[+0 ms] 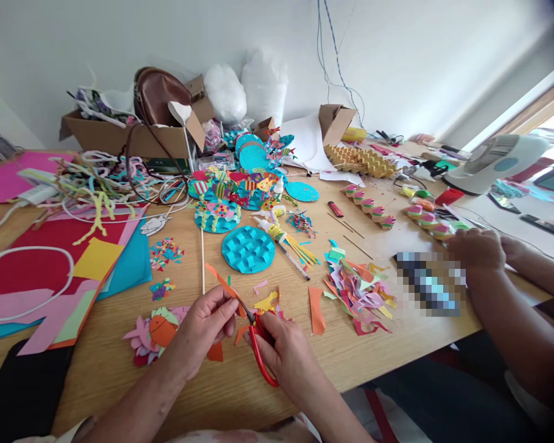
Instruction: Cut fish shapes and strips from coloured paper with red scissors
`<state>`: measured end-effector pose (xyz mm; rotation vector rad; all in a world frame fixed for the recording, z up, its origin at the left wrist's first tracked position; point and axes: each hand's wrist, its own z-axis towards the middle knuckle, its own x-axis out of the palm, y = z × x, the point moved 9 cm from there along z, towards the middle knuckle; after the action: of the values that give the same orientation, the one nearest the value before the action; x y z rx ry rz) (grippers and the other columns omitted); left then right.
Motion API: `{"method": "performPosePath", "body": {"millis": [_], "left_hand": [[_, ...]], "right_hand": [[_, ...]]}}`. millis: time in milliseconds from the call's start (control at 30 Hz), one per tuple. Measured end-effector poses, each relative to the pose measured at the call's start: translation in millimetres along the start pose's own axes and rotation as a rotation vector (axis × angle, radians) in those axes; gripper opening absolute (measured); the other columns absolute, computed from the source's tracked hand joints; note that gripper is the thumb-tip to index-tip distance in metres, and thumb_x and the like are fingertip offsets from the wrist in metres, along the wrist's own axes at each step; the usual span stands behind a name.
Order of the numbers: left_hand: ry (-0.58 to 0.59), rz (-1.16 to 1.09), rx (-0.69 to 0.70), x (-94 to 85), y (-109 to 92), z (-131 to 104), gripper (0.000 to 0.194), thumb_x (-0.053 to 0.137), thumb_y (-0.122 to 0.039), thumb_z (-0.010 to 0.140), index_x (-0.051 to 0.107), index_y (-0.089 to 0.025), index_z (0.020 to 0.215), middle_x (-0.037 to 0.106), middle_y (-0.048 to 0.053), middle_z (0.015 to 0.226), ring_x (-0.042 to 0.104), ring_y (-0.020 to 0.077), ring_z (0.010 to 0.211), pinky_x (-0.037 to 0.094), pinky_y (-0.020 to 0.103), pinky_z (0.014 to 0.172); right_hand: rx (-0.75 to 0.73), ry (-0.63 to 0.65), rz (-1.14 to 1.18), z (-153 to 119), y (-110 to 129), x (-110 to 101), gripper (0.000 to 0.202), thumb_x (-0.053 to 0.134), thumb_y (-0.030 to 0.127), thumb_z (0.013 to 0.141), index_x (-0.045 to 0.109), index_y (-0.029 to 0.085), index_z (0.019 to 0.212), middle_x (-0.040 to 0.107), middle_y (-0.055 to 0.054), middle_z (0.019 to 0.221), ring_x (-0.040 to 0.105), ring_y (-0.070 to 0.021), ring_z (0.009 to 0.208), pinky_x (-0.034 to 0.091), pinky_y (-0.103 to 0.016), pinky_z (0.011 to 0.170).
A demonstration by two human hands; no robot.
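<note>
Near the table's front edge, my left hand (212, 317) pinches a narrow strip of orange paper (221, 282) that points up and to the left. Red-handled scissors (258, 351) are in my right hand (284, 347), with their blades at the orange strip beside my left fingertips. Below and left of my left hand lies a pile of paper fish shapes (164, 327), an orange one on top. Yellow and orange scraps (268, 301) lie just behind the scissors. A round blue piece with woven-looking strips (248, 249) rests farther back.
To the right are an orange piece (316, 311) and a heap of coloured scraps (360, 292). Another person's hand (477, 249) is at the right. Coloured paper sheets (87, 246) cover the left. Behind stand decorated blue discs (253, 154) and a cardboard box (111, 136).
</note>
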<state>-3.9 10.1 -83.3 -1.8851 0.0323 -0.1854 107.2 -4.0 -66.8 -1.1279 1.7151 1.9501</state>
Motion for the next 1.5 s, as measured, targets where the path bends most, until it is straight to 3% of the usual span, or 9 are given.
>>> {"method": "performPosePath", "body": {"millis": [367, 633, 1500], "left_hand": [[-0.021, -0.008, 0.044, -5.0, -6, 1, 0.019, 0.051, -0.033, 0.079, 0.050, -0.018, 0.067, 0.046, -0.006, 0.049, 0.038, 0.0066, 0.044, 0.023, 0.016, 0.040], [-0.005, -0.029, -0.010, -1.0, -1, -1, 0.015, 0.051, -0.032, 0.078, 0.054, -0.019, 0.071, 0.045, -0.007, 0.047, 0.035, 0.0069, 0.044, 0.023, 0.017, 0.043], [0.027, -0.064, -0.045, -0.4, 10, 0, 0.017, 0.054, -0.033, 0.077, 0.055, -0.018, 0.072, 0.047, -0.006, 0.049, 0.037, 0.0065, 0.044, 0.023, 0.018, 0.042]], "right_hand": [[-0.006, -0.005, -0.048, 3, 1, -1, 0.025, 0.041, 0.029, 0.082, 0.044, 0.017, 0.060, 0.052, 0.000, 0.055, 0.039, -0.0097, 0.048, 0.025, -0.021, 0.048], [-0.022, -0.026, -0.044, 4, 4, -4, 0.021, 0.045, 0.024, 0.079, 0.043, 0.018, 0.059, 0.046, 0.002, 0.052, 0.036, -0.0090, 0.047, 0.024, -0.020, 0.047], [-0.032, -0.003, -0.096, 2, -1, 3, 0.020, 0.045, 0.024, 0.082, 0.047, 0.017, 0.063, 0.056, -0.001, 0.058, 0.045, -0.0107, 0.050, 0.027, -0.021, 0.049]]}}
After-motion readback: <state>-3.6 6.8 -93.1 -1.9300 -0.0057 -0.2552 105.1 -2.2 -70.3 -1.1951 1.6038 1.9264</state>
